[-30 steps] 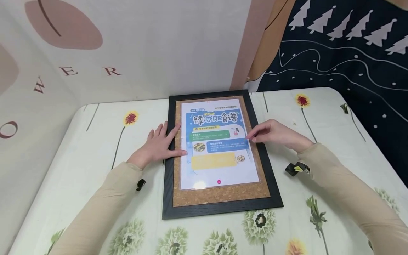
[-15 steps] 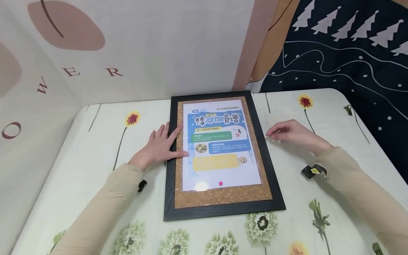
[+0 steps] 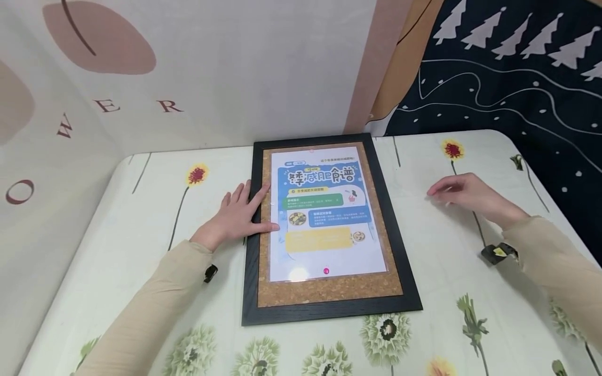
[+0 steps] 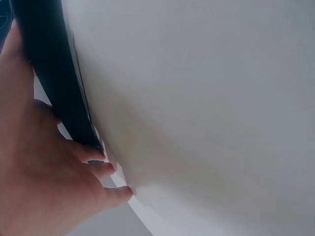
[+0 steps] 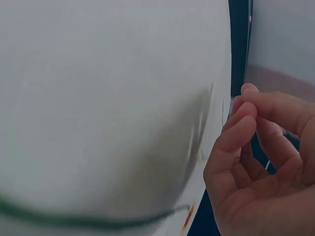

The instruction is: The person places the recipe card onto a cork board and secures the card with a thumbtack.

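Note:
A black-framed cork board (image 3: 329,293) lies flat on the table, bearing a glossy printed sheet (image 3: 324,261) with coloured text blocks. One pink pin (image 3: 326,271) shows at the sheet's bottom edge. Spread over the frame's left side is my left hand (image 3: 235,216), its thumb and index finger reaching to the sheet's left edge. In the left wrist view the other fingers lie outside the dark frame edge (image 4: 54,64). My right hand (image 3: 465,192) is to the right of the board, apart from it. The right wrist view has its fingers loosely bent, tips close together, with nothing visible in them.
A pale cloth (image 3: 437,271) with printed flowers covers the table. A light wall covering (image 3: 235,73) stands behind the board, and a dark one with white trees (image 3: 498,94) rises at the right. Small black devices (image 3: 495,254) sit at both wrists.
My right hand has moved from the sheet's right edge off the board and farther to the right. My left hand keeps its place on the frame, and the board lies as before.

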Demonstrator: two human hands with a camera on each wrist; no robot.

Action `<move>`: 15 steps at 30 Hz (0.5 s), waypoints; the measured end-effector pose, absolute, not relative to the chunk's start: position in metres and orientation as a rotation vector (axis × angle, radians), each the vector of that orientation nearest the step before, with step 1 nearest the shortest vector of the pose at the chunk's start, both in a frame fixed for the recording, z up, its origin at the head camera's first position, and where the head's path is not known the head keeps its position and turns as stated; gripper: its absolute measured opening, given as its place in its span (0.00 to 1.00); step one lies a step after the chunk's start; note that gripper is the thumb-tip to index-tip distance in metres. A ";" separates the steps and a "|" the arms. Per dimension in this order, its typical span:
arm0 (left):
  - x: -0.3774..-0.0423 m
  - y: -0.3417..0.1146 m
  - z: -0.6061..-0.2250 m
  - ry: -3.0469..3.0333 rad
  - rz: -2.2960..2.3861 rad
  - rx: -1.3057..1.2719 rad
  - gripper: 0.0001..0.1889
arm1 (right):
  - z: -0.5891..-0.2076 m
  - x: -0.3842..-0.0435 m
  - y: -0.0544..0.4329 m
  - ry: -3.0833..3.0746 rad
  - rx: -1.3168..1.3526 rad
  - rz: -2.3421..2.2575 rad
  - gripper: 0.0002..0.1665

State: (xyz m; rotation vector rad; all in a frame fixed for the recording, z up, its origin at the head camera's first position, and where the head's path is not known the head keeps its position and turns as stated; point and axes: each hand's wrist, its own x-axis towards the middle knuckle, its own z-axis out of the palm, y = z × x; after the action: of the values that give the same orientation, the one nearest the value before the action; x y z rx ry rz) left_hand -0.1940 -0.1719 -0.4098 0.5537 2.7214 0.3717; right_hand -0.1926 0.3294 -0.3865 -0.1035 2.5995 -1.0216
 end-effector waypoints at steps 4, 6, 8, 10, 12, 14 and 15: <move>-0.193 -0.172 -0.409 2.721 0.379 0.546 0.55 | -0.384 -0.194 0.344 2.623 -0.027 -1.065 0.19; -0.193 -0.172 -0.409 2.723 0.374 0.545 0.55 | -0.384 -0.195 0.350 2.639 0.005 -1.086 0.20; -0.193 -0.172 -0.410 2.724 0.368 0.544 0.56 | -0.385 -0.197 0.355 2.659 0.034 -1.104 0.21; -0.193 -0.172 -0.410 2.726 0.360 0.540 0.56 | -0.387 -0.198 0.358 2.671 0.051 -1.117 0.21; -0.193 -0.172 -0.410 2.727 0.356 0.539 0.56 | -0.390 -0.199 0.360 2.666 0.062 -1.132 0.23; -0.193 -0.172 -0.410 2.725 0.357 0.541 0.55 | -0.393 -0.201 0.361 2.658 0.066 -1.140 0.24; -0.193 -0.172 -0.410 2.723 0.357 0.544 0.55 | -0.394 -0.202 0.362 2.654 0.070 -1.143 0.24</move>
State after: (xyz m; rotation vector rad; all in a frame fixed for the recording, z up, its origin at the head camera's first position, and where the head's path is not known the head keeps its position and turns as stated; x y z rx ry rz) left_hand -0.1930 -0.1715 -0.4097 0.5436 2.7229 0.3567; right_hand -0.2016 0.3618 -0.3942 0.0703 2.6536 -1.1434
